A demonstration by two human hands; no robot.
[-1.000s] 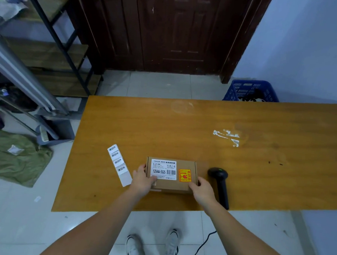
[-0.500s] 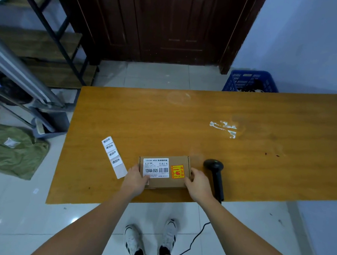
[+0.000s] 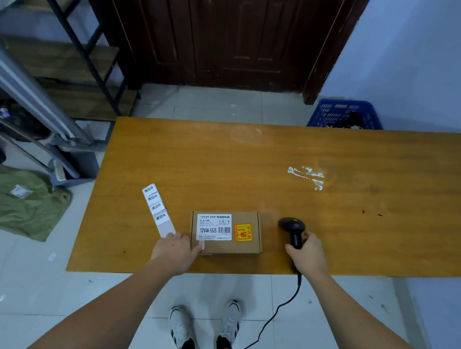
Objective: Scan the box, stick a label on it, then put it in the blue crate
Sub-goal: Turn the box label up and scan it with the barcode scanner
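Room: tiled floor, dark wooden door ahead, blue wall to my right, metal shelving to my left.
Surface: orange-brown wooden surface (image 3: 251, 159), near edge against my legs; a white scuff patch right of centre.
Box: small cardboard box (image 3: 225, 233) lying flat near the front edge, printed side up, long axis running left to right across me. Barcode sticker faces up, toward its left half.
Left hand: my left hand (image 3: 174, 248) rests at the box's near-left corner, fingers loosely curled, touching but not gripping it.
Right hand: my right hand (image 3: 307, 254) is closed around the handle of the black scanner (image 3: 293, 230), which looks to be lying on the wood, head pointing away from me, cord trailing off the edge.
Key relation: box sits just left of the scanner, between my hands; the scanner head must swing left and tip down onto the barcode. Right hand does the work, left steadies.
Labels: strip of white labels (image 3: 158, 210) just left of the box, near my left hand.
Blue crate: blue crate (image 3: 344, 113) on the floor beyond the far edge, well apart, to the right.
Stage: scan not yet made, I judge.
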